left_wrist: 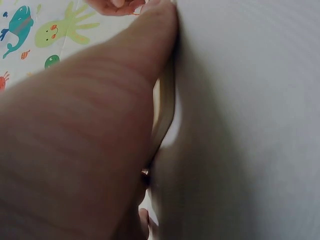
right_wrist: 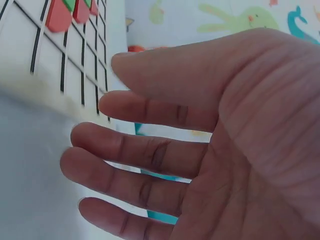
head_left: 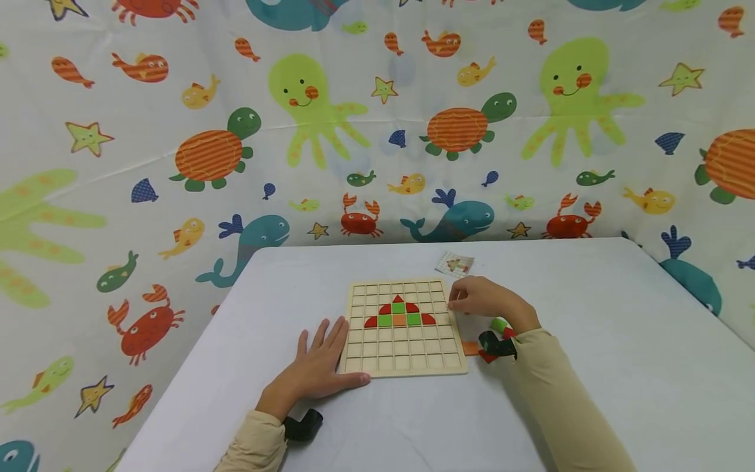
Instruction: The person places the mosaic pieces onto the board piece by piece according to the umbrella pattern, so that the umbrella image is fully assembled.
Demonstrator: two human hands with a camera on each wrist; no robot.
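A pale wooden board [head_left: 407,354] with a grid lies on the white table. On it, red, green and orange pieces form a stepped shape with a red triangle [head_left: 398,299] at the top. My left hand [head_left: 315,367] rests flat at the board's left side, fingers spread, thumb at the near left corner. Beside the board's right edge hovers my right hand [head_left: 489,301]. In the right wrist view its fingers [right_wrist: 135,145] are loosely bent, with nothing visible between thumb and fingers. The left wrist view shows mostly the left hand [left_wrist: 85,125] against the board's side [left_wrist: 164,100].
Right of the board lie loose pieces: an orange one [head_left: 470,348], a red one [head_left: 487,356] and a green one [head_left: 499,324], partly behind the right wrist. A small picture card [head_left: 455,264] lies beyond the board. Behind the table hangs a sea-animal curtain [head_left: 377,118].
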